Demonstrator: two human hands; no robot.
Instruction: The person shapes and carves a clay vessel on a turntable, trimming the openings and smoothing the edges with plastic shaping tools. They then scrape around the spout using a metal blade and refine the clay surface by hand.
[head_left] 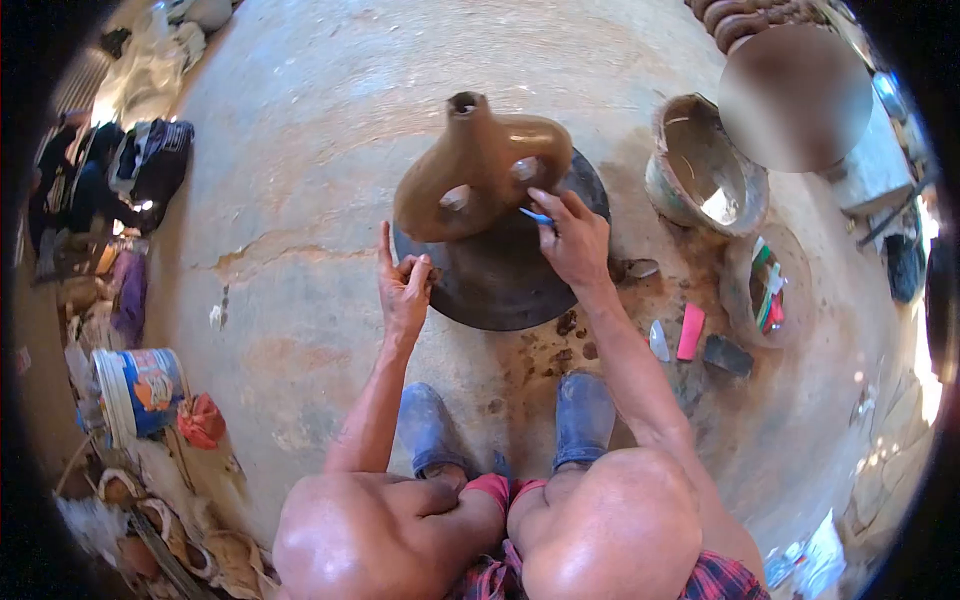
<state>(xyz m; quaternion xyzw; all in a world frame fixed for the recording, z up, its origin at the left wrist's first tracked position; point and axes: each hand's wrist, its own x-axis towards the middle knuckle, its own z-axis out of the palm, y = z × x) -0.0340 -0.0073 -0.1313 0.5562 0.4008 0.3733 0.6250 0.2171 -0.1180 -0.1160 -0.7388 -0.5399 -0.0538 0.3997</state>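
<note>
A brown clay vessel (478, 165) with a narrow neck and two openings through its body stands on a dark round turntable (500, 295). My right hand (575, 235) is closed around a thin blue tool (537, 215), its tip at the vessel's lower right side by one opening. At the left rim of the turntable is my left hand (405, 285), index finger pointing up along the vessel's left side. Its thumb and other fingers are curled together, with a small dark bit at their tips that I cannot make out.
Right of the turntable stand a large clay pot (665, 180) and a bowl (740, 300) of small tools. A pink piece (690, 332) and a dark block (727, 355) lie on the floor nearby. A white-and-blue bucket (145, 390) is at left. Another person (90, 185) sits beyond it.
</note>
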